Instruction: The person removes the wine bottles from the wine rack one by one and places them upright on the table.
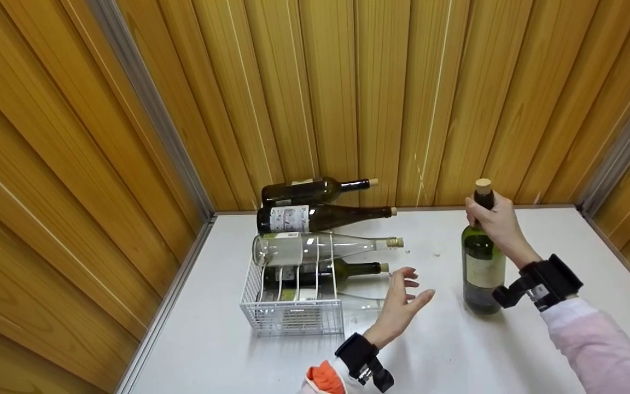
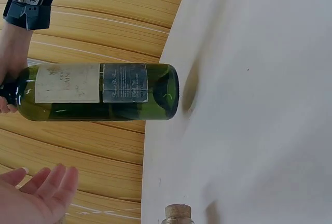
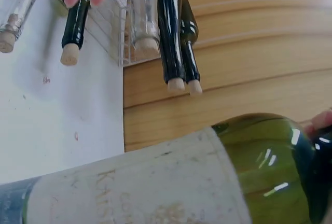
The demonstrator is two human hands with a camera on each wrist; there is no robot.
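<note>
My right hand (image 1: 498, 221) grips a green wine bottle (image 1: 483, 273) by its dark neck, below the cork. The bottle stands upright, its base close over the white table. Its pale label and darker lower label show in the left wrist view. My left hand (image 1: 400, 306) holds nothing; its fingers are spread and relaxed, beside the bottle necks at the rack's right side. The white wire rack (image 1: 293, 302) bears several corked bottles lying with necks to the right, among them a clear bottle (image 1: 348, 247), a dark labelled bottle (image 1: 326, 218) and a green bottle (image 1: 359, 269).
Another dark bottle (image 1: 315, 190) lies at the back of the rack, close to the wood-panelled wall (image 1: 380, 98). A second clear bottle (image 1: 361, 302) lies low in the rack, partly behind my left hand. The white table (image 1: 205, 328) extends around the rack.
</note>
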